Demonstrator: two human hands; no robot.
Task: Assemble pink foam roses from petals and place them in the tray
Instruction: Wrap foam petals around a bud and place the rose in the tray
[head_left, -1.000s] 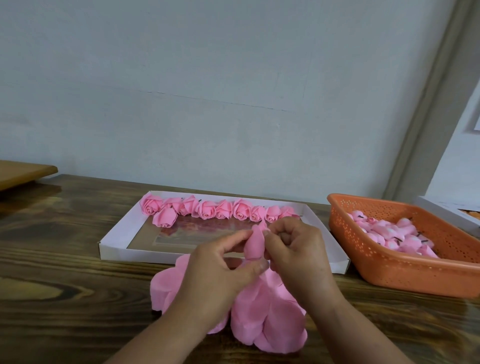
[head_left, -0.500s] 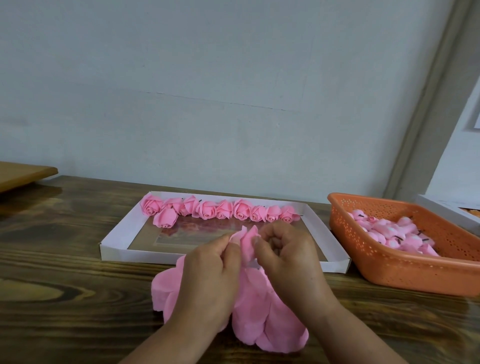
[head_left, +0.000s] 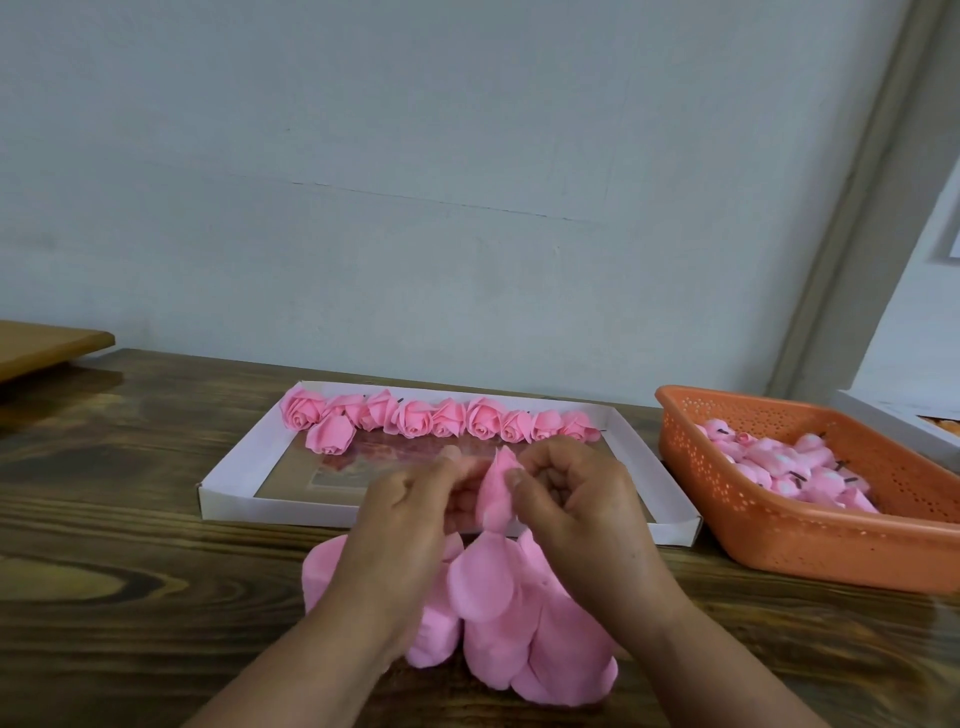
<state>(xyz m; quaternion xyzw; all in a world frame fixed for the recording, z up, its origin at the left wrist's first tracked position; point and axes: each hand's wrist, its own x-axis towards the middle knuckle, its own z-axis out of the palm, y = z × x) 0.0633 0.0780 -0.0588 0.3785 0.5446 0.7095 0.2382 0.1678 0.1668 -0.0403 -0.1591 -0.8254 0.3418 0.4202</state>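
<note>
Both hands (head_left: 501, 499) pinching upright petal (head_left: 496, 491) between them, loose petals (head_left: 509, 623) beneath

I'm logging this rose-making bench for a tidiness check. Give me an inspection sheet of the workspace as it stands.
Surface: dark wooden table, bare grain showing on the left.
Job's things: white tray with a row of finished roses along its far side, one more in front; loose petals piled at the near edge; one petal piece held up.
Clutter: orange basket of pink buds with dark stems, right of the tray; wooden board at far left.
Grippers: left hand and right hand both pinch the petal piece.
Cables: nothing seen.
Surroundings: pale wall behind; white box edge at far right.
</note>
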